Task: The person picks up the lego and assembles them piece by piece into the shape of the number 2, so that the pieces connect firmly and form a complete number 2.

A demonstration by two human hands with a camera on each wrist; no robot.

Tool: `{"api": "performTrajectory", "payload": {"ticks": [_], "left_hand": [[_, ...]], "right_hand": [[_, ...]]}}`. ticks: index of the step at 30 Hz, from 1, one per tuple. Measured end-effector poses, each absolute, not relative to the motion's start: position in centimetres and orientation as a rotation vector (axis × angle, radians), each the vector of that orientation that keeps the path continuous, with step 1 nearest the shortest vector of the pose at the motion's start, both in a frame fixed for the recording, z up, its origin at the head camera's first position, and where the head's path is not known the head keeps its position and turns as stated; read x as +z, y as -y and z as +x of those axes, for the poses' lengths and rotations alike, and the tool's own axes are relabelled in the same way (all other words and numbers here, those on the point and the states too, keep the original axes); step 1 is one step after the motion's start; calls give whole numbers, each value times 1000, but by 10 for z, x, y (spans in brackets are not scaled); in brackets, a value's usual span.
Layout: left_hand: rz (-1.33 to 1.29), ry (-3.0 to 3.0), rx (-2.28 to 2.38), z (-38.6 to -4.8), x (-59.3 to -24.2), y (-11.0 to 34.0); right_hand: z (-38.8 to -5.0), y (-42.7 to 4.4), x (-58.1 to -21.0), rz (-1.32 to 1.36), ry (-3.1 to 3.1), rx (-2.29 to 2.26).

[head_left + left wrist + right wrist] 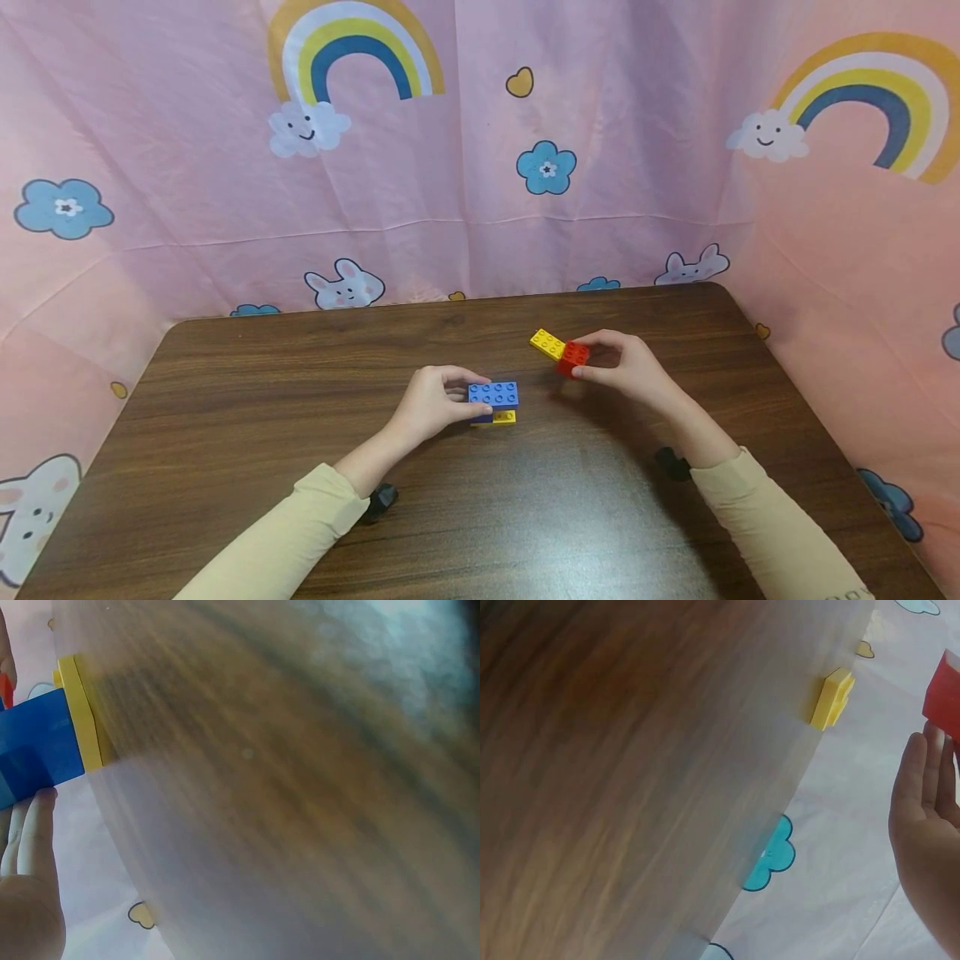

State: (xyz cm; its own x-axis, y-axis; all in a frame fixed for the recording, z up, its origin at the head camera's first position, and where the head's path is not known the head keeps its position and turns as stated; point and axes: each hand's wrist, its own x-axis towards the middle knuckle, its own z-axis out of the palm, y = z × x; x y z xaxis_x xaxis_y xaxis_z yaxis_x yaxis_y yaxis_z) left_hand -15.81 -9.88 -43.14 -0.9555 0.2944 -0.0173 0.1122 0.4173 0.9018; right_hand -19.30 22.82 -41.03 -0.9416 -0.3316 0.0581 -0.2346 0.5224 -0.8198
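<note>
In the head view my left hand [438,404] grips a blue brick [492,392] between thumb and fingers. Beneath that brick, a flat yellow brick [506,417] shows; the left wrist view has the yellow piece [82,716] against the underside of the blue one [41,742], close to the tabletop. My right hand [633,367] pinches a red brick [574,358], farther back and to the right. Just beyond it, a second flat yellow brick [547,343] lies on the table. Seen from the right wrist, the red brick [943,694] is raised, apart from this yellow brick [831,699].
The work takes place on a brown wood-grain table [300,367] with rounded back corners. A pink curtain [480,150] printed with rainbows, flowers and rabbits hangs behind and along the sides. Dark objects [380,502] show by both wrists.
</note>
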Motion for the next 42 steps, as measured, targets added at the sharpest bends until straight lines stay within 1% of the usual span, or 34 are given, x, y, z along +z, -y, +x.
{"api": "performTrajectory", "payload": {"ticks": [25, 42], "left_hand": [[364, -2496, 1582, -160, -434, 100], [358, -2490, 1555, -160, -433, 100]], "right_hand": [[-182, -197, -399, -545, -2556, -1462], [-178, -173, -400, -598, -2526, -1470]]}}
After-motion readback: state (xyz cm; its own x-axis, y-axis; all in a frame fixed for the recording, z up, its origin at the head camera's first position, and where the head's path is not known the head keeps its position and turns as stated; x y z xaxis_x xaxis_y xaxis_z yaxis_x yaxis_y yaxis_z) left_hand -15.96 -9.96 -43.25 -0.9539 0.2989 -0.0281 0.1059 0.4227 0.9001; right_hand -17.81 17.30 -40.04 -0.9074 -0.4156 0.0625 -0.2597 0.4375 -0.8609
